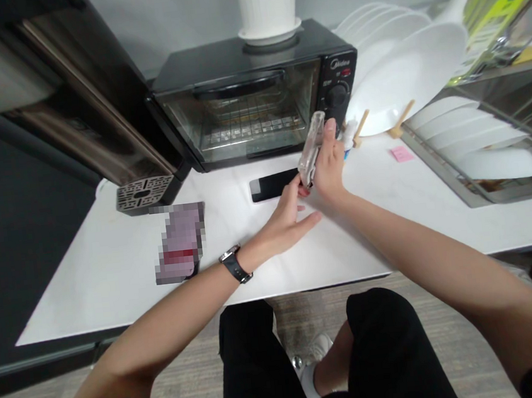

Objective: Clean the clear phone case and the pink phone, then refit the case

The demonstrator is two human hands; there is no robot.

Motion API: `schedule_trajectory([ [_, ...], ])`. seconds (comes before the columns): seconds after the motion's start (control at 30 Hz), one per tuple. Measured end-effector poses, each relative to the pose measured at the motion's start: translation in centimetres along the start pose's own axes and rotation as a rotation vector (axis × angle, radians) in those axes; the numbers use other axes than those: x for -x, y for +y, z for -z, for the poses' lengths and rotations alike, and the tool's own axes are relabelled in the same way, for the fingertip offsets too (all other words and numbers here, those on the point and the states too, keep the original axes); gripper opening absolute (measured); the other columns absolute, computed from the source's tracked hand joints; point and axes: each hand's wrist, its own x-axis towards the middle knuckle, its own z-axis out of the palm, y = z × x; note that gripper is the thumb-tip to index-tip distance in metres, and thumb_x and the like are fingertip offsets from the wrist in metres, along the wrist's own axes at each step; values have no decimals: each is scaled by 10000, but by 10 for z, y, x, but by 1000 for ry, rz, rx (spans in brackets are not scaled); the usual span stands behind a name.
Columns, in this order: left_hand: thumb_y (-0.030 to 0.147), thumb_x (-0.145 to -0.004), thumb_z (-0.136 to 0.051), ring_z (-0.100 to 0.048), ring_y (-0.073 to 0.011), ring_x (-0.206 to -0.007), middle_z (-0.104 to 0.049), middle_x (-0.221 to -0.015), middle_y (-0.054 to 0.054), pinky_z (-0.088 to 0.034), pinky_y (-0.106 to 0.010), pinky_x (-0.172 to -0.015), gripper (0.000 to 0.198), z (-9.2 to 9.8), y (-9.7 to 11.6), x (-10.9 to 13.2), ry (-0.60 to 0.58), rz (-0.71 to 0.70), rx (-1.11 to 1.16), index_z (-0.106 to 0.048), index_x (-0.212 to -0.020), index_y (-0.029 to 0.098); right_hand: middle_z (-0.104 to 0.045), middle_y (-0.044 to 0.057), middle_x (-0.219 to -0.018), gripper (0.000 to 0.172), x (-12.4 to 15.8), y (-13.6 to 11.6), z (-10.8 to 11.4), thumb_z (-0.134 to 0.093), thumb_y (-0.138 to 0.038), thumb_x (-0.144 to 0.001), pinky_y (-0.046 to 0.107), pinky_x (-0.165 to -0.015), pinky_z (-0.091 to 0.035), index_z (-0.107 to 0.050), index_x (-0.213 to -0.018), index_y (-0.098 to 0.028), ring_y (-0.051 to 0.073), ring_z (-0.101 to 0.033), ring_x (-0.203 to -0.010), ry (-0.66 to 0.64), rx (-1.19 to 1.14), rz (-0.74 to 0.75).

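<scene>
My right hand [328,166] is closed round a clear plastic case [311,147], holding it tilted upright just in front of the black toaster oven [255,99]. My left hand [287,219], with a dark watch on the wrist, has its fingers stretched out flat above the white counter [111,266]. Its fingertips touch the lower end of the case. A small red part shows at the bottom of the case. A black phone [271,186] lies flat on the counter right behind my left hand.
A blurred-out purple object [179,243] lies on the counter's left. A dark appliance with a drip grille [144,193] stands at the left. White plates [404,64] lean in a wooden rack; more plates fill a metal sink tray [474,145]. A pink note [401,154] lies nearby.
</scene>
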Motion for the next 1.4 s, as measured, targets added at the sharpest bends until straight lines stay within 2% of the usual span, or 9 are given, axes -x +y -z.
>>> schedule_trajectory([
  [0.1,282,-575,-572,-320,-205,-986,-362,-1068,-30,-274,-340,-861,540,-2,9,1,254,-152,-217,-321,-1053,264,-317,-38,-466,399,9,-5,-5,-126,-399,-782,208,-428,-234,-305,-511,-167,72,-325,-448,-46,27,105],
  [0.2,277,-712,-409,-307,-173,-1010,-336,-1112,9,-288,-310,-853,359,6,18,-3,391,-200,-198,-307,-1056,286,-386,-35,-523,318,18,-15,-11,-279,-366,-761,206,-502,-288,-407,-563,-153,73,-371,-507,-175,33,219],
  [0.37,241,-772,-268,-268,-139,-1062,-351,-1131,84,-264,-300,-880,283,17,19,-8,471,-199,53,-369,-1030,299,-462,3,-744,180,18,-23,-14,-350,-271,-748,239,-651,-340,-459,-841,-161,104,-427,-692,-264,15,342],
  [0.53,202,-757,-288,-300,-116,-1055,-383,-1105,105,-295,-279,-873,282,19,15,-13,528,-239,224,-434,-973,310,-420,34,-883,221,13,-19,-14,-365,-265,-747,271,-750,-335,-493,-900,-170,122,-399,-833,-193,3,372],
  [0.67,189,-751,-277,-310,-131,-1049,-336,-1148,89,-276,-301,-888,325,19,16,-13,492,-235,278,-385,-1038,297,-429,26,-838,257,13,-21,-13,-337,-253,-765,263,-732,-351,-472,-969,-178,110,-409,-808,-161,-26,346],
  [0.83,189,-735,-287,-423,-145,-931,-468,-996,51,-315,-313,-847,345,17,17,-9,434,-163,277,-376,-1045,311,-457,47,-871,307,9,-22,-9,-277,-254,-785,296,-766,-334,-426,-1032,-146,130,-413,-835,-65,-71,291],
  [1.07,146,-716,-257,-479,-161,-825,-498,-928,11,-365,-334,-747,413,15,23,-4,278,-94,213,-310,-1099,289,-499,40,-958,347,-4,-15,0,-233,-327,-782,304,-717,-358,-466,-973,-153,153,-441,-847,112,-128,162],
  [1.27,269,-758,-253,-532,-151,-592,-552,-730,11,-403,-313,-574,323,16,14,-3,50,60,283,-261,-1077,318,-538,42,-857,353,-1,-22,-2,-238,-333,-780,266,-615,-386,-492,-932,-142,131,-483,-740,-27,-99,181],
  [1.4,277,-753,-281,-532,-162,-606,-550,-718,10,-410,-325,-584,286,13,3,-6,-29,93,301,-313,-1037,303,-543,9,-816,293,11,-33,-2,-268,-310,-770,289,-642,-393,-503,-926,-229,140,-489,-731,-201,-22,311],
])
